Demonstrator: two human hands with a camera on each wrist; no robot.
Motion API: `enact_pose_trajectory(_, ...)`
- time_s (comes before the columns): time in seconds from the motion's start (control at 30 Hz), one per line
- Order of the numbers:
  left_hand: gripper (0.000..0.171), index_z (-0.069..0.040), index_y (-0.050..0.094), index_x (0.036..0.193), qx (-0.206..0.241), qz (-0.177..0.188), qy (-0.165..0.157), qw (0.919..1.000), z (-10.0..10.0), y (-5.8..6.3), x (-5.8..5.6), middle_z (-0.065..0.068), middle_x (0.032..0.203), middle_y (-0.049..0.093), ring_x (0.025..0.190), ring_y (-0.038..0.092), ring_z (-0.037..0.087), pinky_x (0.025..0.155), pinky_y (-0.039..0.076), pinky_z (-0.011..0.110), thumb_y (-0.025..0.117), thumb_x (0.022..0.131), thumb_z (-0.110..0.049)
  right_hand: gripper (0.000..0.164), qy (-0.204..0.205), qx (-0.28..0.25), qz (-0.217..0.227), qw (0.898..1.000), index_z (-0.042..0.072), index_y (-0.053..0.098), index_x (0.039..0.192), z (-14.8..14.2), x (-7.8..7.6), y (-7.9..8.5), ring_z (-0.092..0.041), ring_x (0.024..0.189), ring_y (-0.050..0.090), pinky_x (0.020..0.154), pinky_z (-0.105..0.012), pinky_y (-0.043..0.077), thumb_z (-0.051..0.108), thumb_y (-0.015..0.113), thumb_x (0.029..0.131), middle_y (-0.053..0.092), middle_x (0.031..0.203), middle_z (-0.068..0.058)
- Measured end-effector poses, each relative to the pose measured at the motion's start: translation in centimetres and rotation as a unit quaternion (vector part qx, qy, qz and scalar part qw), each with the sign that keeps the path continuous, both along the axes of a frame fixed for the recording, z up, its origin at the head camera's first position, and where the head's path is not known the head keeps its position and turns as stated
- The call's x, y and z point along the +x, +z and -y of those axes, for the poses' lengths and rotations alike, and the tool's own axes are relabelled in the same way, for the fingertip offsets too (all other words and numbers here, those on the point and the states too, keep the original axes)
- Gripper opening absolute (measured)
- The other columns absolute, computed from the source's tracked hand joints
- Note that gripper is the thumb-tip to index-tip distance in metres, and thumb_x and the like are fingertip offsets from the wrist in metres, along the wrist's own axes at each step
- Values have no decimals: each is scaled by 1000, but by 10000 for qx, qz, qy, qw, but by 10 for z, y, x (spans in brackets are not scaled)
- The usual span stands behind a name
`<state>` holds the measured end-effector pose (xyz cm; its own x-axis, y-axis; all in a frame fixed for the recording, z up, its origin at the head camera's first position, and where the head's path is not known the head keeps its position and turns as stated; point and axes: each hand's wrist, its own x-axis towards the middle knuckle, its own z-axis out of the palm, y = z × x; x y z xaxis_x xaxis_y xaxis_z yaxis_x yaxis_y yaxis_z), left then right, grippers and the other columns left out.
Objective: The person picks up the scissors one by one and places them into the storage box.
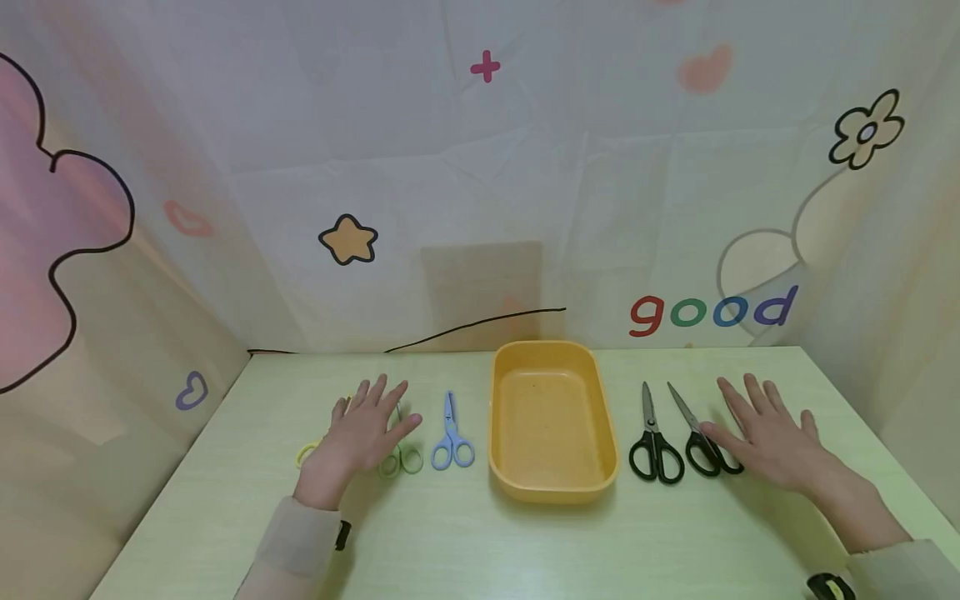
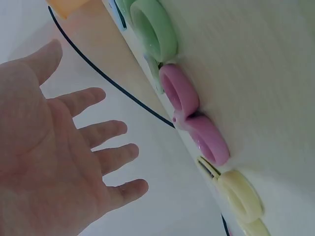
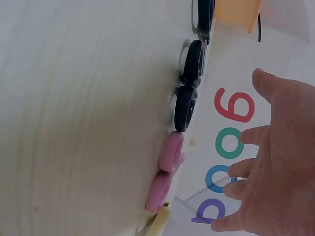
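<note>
My left hand [image 1: 362, 435], fingers spread, hovers over the scissors on the left and holds nothing. Under or beside it lie yellow scissors [image 2: 240, 196], pink scissors [image 2: 179, 91] and green scissors [image 1: 410, 459]; in the head view the hand hides the pink pair. Blue scissors [image 1: 452, 442] lie just to its right. Spread and empty too, my right hand [image 1: 780, 446] is above the right-hand group. Two black-handled scissors [image 1: 657, 454] [image 1: 702, 454] lie to its left. Pink scissors [image 3: 171, 152] and part of a yellow handle [image 3: 160, 221] show beneath it in the right wrist view.
A yellow-orange rectangular tub [image 1: 553, 492] stands mid-table between the two groups of scissors. The pale wooden table [image 1: 450, 550] meets a printed cloth [image 1: 465, 183] at its back edge, and cloth also hangs at both sides.
</note>
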<state>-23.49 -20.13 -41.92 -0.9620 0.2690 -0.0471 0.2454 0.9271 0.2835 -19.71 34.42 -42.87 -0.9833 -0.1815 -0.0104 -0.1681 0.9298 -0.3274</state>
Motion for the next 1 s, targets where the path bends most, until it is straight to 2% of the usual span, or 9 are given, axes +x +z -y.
enact_pose_trajectory(0.17, 70, -9, 34, 160, 318, -21, 0, 9995, -4, -3, -2, 28, 163, 24, 148, 22, 50, 110, 15, 77, 43, 107, -53, 83, 37, -23, -101, 9999, -6, 22, 158, 3, -2, 0, -67, 140, 9, 94, -90, 9, 54, 47, 106, 11, 155, -46)
enact_pose_trajectory(0.33, 67, -7, 39, 158, 709, -26, -61, 9975, -9, -8, -4, 28, 158, 34, 145, 30, 49, 107, 21, 78, 43, 108, -52, 77, 169, -52, -327, 9993, -11, 31, 152, 6, -3, -1, -69, 135, 22, 94, -85, 25, 47, 51, 106, 18, 150, -50)
enact_pose_trajectory(0.53, 58, 0, 49, 149, 1222, -204, -148, 9922, -17, -9, -5, 27, 148, 47, 142, 31, 53, 105, 28, 77, 49, 108, -41, 68, 320, -226, -453, 9982, -13, 39, 147, 13, -4, 1, -69, 132, 28, 98, -80, 31, 39, 57, 105, 22, 148, -51)
enact_pose_trajectory(0.6, 54, 2, 52, 145, 1504, -233, -172, 9882, -20, -9, -6, 27, 144, 51, 139, 37, 52, 111, 23, 72, 53, 107, -37, 66, 354, -254, -487, 9979, -12, 41, 145, 16, -4, 1, -68, 130, 30, 99, -79, 32, 37, 59, 105, 25, 147, -51)
enact_pose_trajectory(0.67, 51, 3, 54, 143, 1823, -237, -179, 9828, -23, -8, -6, 26, 141, 54, 134, 45, 50, 117, 13, 68, 57, 106, -32, 63, 400, -290, -553, 9972, -12, 44, 143, 19, -4, 2, -68, 129, 33, 99, -77, 33, 35, 61, 104, 28, 146, -50)
enact_pose_trajectory(0.77, 46, 3, 57, 139, 2210, -243, -164, 9748, -28, -8, -7, 25, 135, 60, 122, 57, 45, 119, 1, 64, 60, 104, -27, 59, 455, -233, -703, 9962, -12, 49, 140, 24, -4, 2, -67, 126, 38, 97, -76, 36, 32, 64, 102, 34, 143, -48)
enact_pose_trajectory(0.87, 42, 1, 60, 136, 2561, -152, -60, 9665, -34, -9, -7, 24, 131, 62, 116, 61, 41, 117, 23, 62, 63, 103, -25, 58, 482, -83, -827, 9954, -11, 53, 136, 30, -4, 2, -62, 119, 47, 90, -72, 45, 32, 68, 100, 45, 136, -44)
enact_pose_trajectory(0.93, 40, 0, 62, 135, 2783, -29, 33, 9605, -39, -10, -7, 21, 127, 63, 114, 63, 37, 108, 40, 56, 64, 102, -23, 60, 463, 13, -831, 9955, -9, 55, 134, 34, -3, 2, -57, 112, 53, 81, -68, 50, 35, 71, 97, 51, 129, -39)
enact_pose_trajectory(1.0, 38, -1, 62, 134, 3025, 141, 101, 9530, -44, -11, -7, 17, 124, 65, 112, 63, 33, 95, 52, 50, 65, 102, -22, 62, 473, 71, -830, 9954, -8, 57, 133, 37, -3, 3, -54, 110, 55, 75, -66, 52, 39, 73, 95, 55, 124, -35)
